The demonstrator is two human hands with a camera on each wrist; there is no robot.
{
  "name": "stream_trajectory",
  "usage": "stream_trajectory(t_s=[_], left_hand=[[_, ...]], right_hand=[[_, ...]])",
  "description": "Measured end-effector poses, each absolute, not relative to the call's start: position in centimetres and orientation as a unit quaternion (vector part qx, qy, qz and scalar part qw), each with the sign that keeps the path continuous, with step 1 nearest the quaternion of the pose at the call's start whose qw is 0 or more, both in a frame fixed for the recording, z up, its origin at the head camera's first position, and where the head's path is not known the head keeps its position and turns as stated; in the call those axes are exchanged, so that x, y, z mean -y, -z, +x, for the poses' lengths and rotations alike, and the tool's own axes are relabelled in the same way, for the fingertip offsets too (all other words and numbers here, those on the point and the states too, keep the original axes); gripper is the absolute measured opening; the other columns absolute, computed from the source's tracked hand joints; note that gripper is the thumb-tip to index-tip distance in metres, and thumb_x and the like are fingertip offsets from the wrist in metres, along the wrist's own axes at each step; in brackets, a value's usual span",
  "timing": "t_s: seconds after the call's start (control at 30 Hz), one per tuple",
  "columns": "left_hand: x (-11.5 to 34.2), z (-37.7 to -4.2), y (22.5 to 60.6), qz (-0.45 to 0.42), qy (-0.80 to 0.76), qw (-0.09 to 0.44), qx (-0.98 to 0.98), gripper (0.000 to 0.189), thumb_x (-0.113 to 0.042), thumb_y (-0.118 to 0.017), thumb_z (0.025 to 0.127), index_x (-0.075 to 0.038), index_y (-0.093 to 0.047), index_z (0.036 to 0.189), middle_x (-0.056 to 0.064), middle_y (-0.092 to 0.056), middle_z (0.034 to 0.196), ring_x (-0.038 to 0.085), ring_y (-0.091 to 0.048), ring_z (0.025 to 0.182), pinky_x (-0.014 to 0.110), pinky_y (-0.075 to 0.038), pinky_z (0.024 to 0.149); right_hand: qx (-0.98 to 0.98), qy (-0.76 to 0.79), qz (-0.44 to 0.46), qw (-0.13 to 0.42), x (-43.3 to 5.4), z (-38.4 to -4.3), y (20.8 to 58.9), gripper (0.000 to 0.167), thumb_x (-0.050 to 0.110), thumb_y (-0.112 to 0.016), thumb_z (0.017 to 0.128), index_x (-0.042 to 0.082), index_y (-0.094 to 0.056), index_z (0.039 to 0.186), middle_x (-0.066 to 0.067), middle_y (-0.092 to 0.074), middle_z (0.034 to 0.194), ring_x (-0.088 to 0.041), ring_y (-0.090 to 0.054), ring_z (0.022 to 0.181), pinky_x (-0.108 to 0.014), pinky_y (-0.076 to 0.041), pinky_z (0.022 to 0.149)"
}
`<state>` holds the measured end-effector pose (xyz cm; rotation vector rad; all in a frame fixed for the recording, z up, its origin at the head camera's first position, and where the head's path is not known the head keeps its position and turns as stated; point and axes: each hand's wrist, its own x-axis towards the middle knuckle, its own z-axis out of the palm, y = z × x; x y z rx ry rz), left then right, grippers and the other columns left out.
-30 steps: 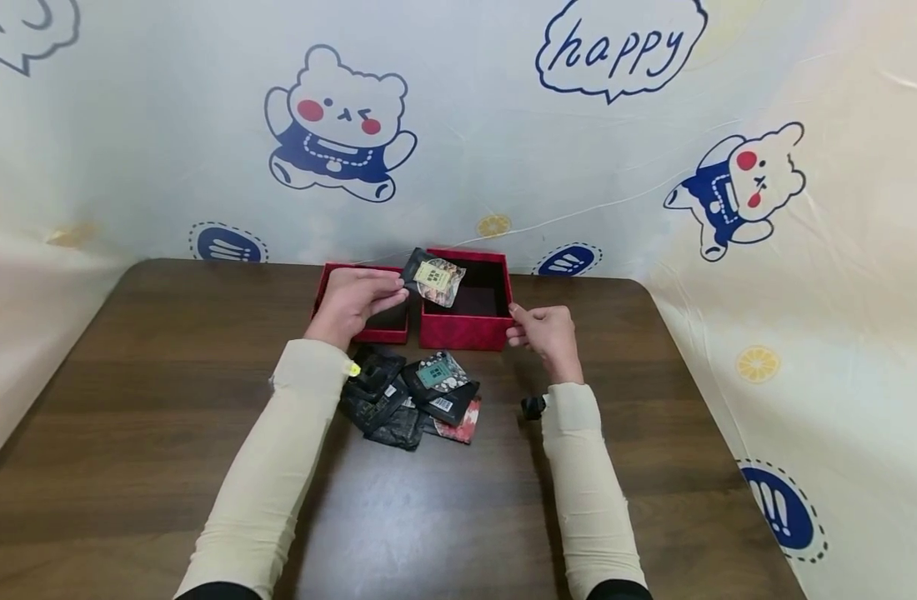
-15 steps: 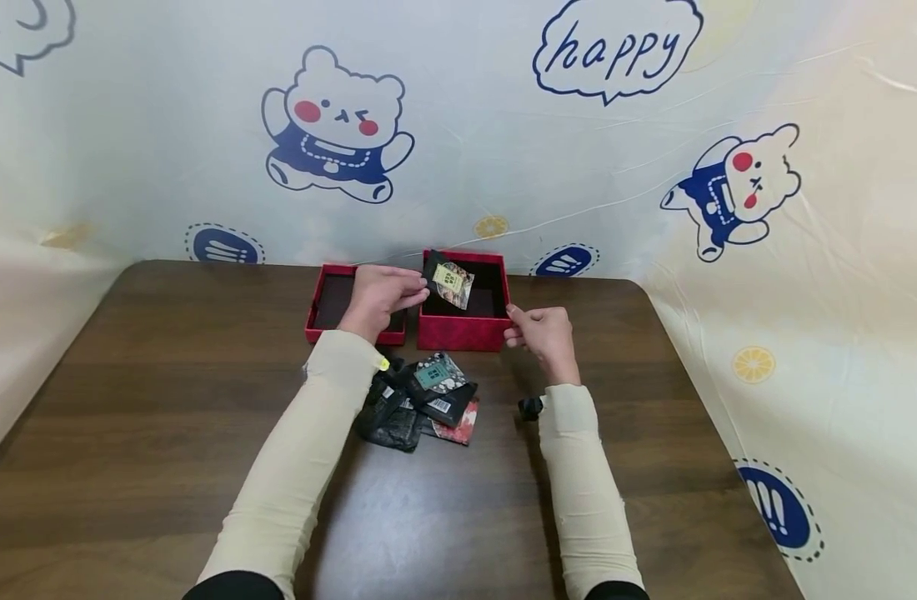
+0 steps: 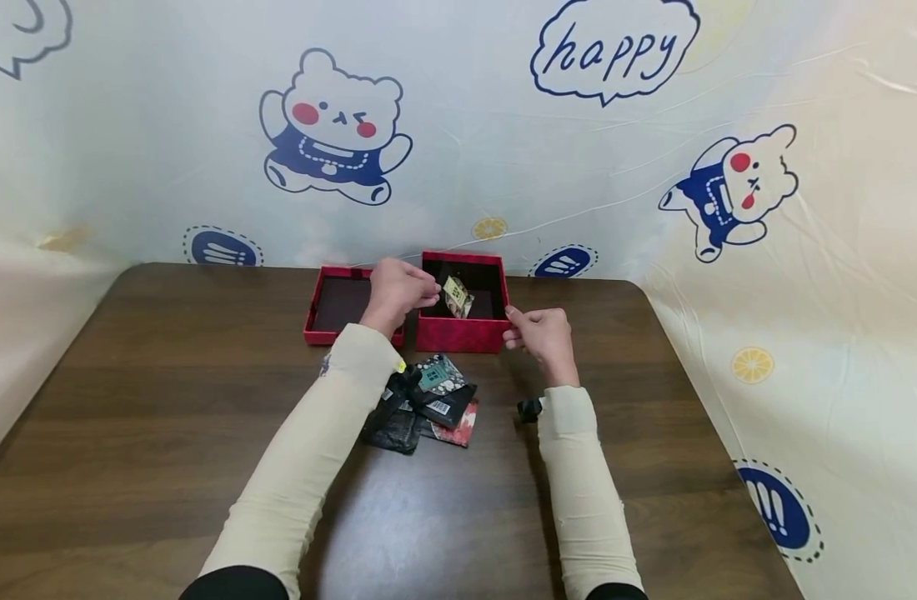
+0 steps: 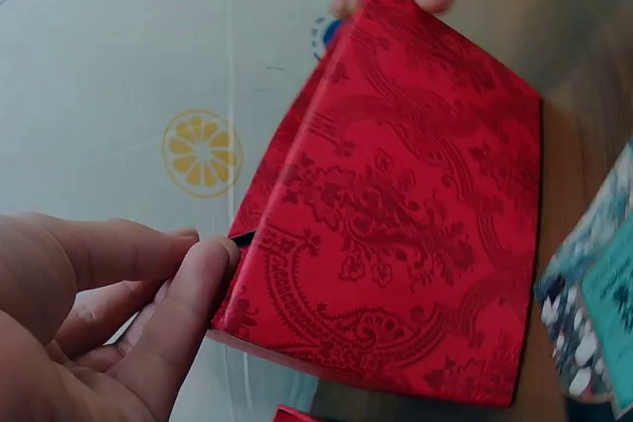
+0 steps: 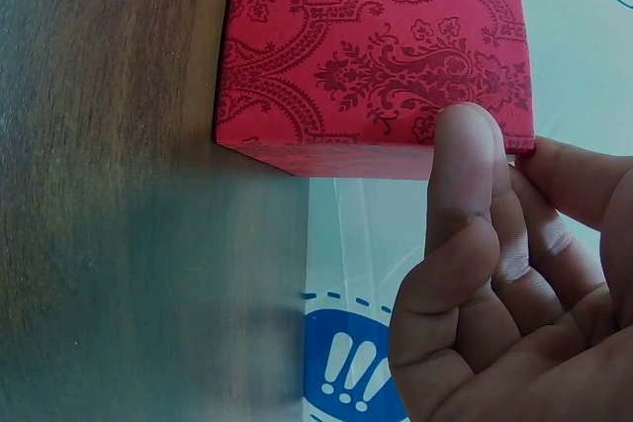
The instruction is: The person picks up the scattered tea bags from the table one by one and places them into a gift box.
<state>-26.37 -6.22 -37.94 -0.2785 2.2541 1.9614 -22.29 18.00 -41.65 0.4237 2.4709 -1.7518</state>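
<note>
My left hand [image 3: 400, 292] pinches the dark end of a small sachet [image 3: 457, 296] with a yellow label and patterned lower part. The sachet hangs tilted inside the open red box [image 3: 462, 337], below its back rim. In the left wrist view, thumb and fingertips [image 4: 203, 254] come together at the box's edge, and the box's wall hides most of the sachet. At the box's front right corner, my right hand [image 3: 544, 337] grips the rim, thumb at the top edge and a finger against the patterned outer wall [image 5: 376, 46].
Left of the box lies a shallow red lid [image 3: 338, 304] with a dark inside, partly behind my left hand. In front, several black sachets [image 3: 394, 429] are heaped, one with a teal label [image 3: 434, 377] and one red-patterned [image 3: 458, 427]. A printed curtain [image 3: 473, 125] hangs right behind the table [image 3: 166, 400].
My left hand has moved right from over the lid to the box's left edge, bringing the sachet lower into the box. My right hand stays at the box corner.
</note>
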Motion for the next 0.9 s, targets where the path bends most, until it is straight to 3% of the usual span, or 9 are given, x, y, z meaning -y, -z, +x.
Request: stream_trajectory(t_s=[0.27, 0.47, 0.73, 0.9], left_hand=[[4.8, -27.1, 37.5, -0.08, -0.532, 0.054, -0.842, 0.008, -0.007, -0.076, 0.089, 0.0, -0.077, 0.087, 0.014, -0.071, 0.088, 0.023, -0.073, 0.072, 0.032, -0.061, 0.069], [3.9, -27.6, 37.3, -0.055, -0.401, 0.026, -0.914, 0.019, -0.012, -0.07, 0.09, -0.004, -0.076, 0.073, 0.005, -0.07, 0.068, 0.022, -0.07, 0.07, 0.033, -0.058, 0.071], [3.8, -27.6, 36.8, -0.026, -0.326, 0.0, -0.945, 0.024, -0.013, -0.07, 0.091, -0.006, -0.076, 0.069, 0.007, -0.072, 0.077, 0.028, -0.066, 0.082, 0.038, -0.058, 0.074], [4.8, -27.2, 35.9, -0.027, -0.38, 0.011, -0.925, 0.023, -0.012, -0.07, 0.092, -0.003, -0.076, 0.072, 0.008, -0.072, 0.075, 0.022, -0.067, 0.07, 0.034, -0.056, 0.061]], right_hand=[[-0.802, 0.579, 0.139, 0.042, -18.1, -22.2, 41.7, 0.033, 0.037, -0.073, 0.094, 0.004, -0.08, 0.091, -0.014, -0.074, 0.079, -0.036, -0.073, 0.079, -0.051, -0.056, 0.088], [-0.803, 0.58, 0.134, 0.036, -18.1, -22.2, 41.8, 0.034, 0.037, -0.073, 0.094, 0.004, -0.08, 0.091, -0.015, -0.074, 0.079, -0.03, -0.073, 0.072, -0.049, -0.057, 0.087], [-0.802, 0.58, 0.139, 0.038, -17.9, -22.1, 41.6, 0.033, 0.036, -0.073, 0.094, 0.004, -0.079, 0.092, -0.015, -0.074, 0.08, -0.029, -0.073, 0.071, -0.045, -0.059, 0.085], [-0.805, 0.575, 0.138, 0.04, -17.9, -22.2, 41.5, 0.033, 0.036, -0.073, 0.094, 0.004, -0.079, 0.092, -0.014, -0.074, 0.08, -0.029, -0.074, 0.072, -0.042, -0.059, 0.083]])
